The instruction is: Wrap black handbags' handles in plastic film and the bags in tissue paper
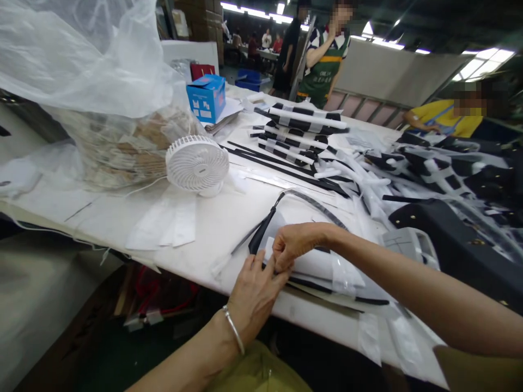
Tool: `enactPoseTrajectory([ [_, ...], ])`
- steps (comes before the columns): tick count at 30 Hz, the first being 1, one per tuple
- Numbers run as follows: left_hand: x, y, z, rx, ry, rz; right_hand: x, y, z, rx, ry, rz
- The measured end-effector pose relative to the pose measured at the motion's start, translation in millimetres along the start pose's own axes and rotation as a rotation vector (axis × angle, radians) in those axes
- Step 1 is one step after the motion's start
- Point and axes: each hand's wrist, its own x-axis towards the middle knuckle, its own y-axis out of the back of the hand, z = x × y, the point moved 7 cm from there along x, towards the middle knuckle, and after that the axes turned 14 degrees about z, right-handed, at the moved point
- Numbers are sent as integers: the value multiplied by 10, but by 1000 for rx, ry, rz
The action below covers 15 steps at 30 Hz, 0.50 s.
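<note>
My left hand (253, 291) lies on a black curved trim strip (261, 231) near the front edge of the white table (212, 223), its fingers pressed down on the strip and on the white film (322, 267) wrapped over it. My right hand (296, 245) meets it from the right, fingers curled in a pinch on the edge of that white film. A silver bangle circles my left wrist. The strip's thin black tail arcs away toward the back right.
A small white desk fan (198, 163) stands left of my hands, before a large clear plastic bag (93, 81) of cardboard pieces. A blue box (207, 97) sits behind. Stacked wrapped black strips (302, 128) and dark parts (453, 185) fill the right. Other people stand beyond.
</note>
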Motion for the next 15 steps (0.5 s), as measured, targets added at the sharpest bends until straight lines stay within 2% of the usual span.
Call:
enactPoseTrajectory([
  [3, -8, -6, -7, -29, 17, -9, 118, 4, 28, -105, -53, -52],
  [8, -9, -5, -6, -22, 29, -9, 160, 15, 5, -179, -103, -96],
  [11, -9, -22, 1, -23, 30, -33, 158, 17, -51, -257, -108, -58],
  [15, -8, -40, -2, -26, 47, -54, 131, 36, -158, -463, -72, 57],
])
